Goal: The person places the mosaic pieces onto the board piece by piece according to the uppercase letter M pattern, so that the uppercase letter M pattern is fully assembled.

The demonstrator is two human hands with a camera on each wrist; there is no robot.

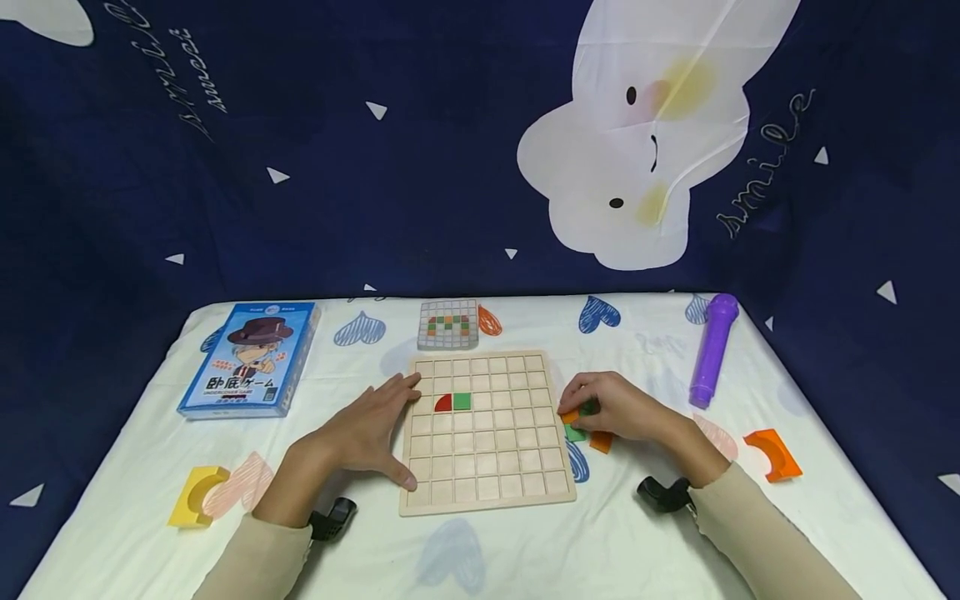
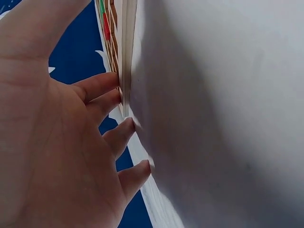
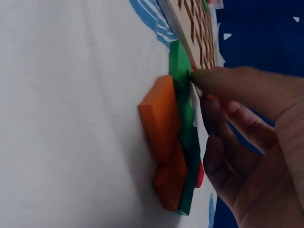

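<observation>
The left hand (image 1: 371, 433) lies flat with fingers spread, touching the left edge of one wooden board (image 1: 487, 429) on the desk (image 1: 480, 542). Two tiles sit in the board: one red (image 1: 443, 403), one green (image 1: 462, 401). The right hand (image 1: 611, 408), fingers curled, pinches loose tiles (image 3: 178, 142) just right of the board: orange and green ones, their count unclear.

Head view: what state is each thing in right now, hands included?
Left hand: open, flat on the board's left edge.
Right hand: pinching small tiles beside the board.
Board: flat, two cells filled, the others bare.
Red tile: seated in the board.
Green tile: seated next to it.
Box: closed, lying flat.
Purple tube: lying down.
</observation>
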